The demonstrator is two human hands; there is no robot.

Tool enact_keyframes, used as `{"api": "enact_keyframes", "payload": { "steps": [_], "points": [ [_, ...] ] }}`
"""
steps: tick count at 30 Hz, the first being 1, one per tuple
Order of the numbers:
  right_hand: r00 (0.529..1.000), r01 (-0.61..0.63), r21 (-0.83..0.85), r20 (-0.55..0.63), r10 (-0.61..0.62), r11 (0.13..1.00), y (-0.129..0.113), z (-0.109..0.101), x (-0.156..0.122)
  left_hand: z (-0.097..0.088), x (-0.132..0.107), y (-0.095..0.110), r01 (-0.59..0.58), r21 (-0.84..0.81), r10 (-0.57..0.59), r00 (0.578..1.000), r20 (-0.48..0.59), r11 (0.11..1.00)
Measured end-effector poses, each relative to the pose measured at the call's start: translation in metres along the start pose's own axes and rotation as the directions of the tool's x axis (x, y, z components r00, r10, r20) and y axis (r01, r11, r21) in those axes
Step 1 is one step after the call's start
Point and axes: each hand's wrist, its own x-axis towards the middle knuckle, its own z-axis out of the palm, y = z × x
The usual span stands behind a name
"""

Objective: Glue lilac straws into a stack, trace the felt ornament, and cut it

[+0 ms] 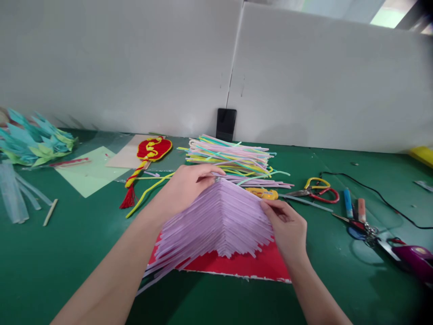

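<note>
A leaf-shaped panel of lilac pipe cleaners (221,221), laid side by side in a V pattern, stands tilted over a red board (237,268). My left hand (194,183) is at its top, fingers bent over the upper edge near the centre ridge. At the panel's right edge my right hand (286,221) pinches the strips between thumb and fingers. Uneven strip ends stick out along the lower left. Just behind lies a bundle of pipe cleaners (230,155) in pink, yellow, green and lilac. A yellow cutter (262,194) rests behind the panel.
Scissors (316,192), a blue marker (347,203) and a purple glue gun (414,259) lie to the right, with a black cord (375,192). A phone (226,124) leans on the partition. Leftward are a red-and-yellow fan (154,149), green paper (89,171) and clear glue sticks (13,194).
</note>
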Motion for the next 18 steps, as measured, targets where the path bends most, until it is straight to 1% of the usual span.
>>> {"api": "enact_keyframes", "payload": {
  "steps": [7,13,15,18],
  "points": [
    [1.0,-0.014,-0.009,-0.005,0.014,1.0,0.0015,-0.0016,0.001,-0.0001,-0.0034,0.0076,0.002,-0.139,0.008,0.997,0.075,0.99],
    [1.0,-0.019,0.008,0.001,0.019,1.0,0.0019,-0.0009,0.0012,0.0013,-0.001,0.0041,0.001,-0.14,0.01,0.997,0.081,0.99],
    [1.0,-0.017,0.012,0.002,0.017,1.0,0.0018,-0.0006,0.0012,0.0018,0.0002,0.0019,0.025,-0.144,-0.012,0.996,0.088,0.989],
    [1.0,-0.019,0.021,0.013,0.019,1.0,0.0014,-0.0005,0.001,0.0017,0.0019,0.0007,0.095,-0.152,-0.079,0.991,0.109,0.984]
  ]
}}
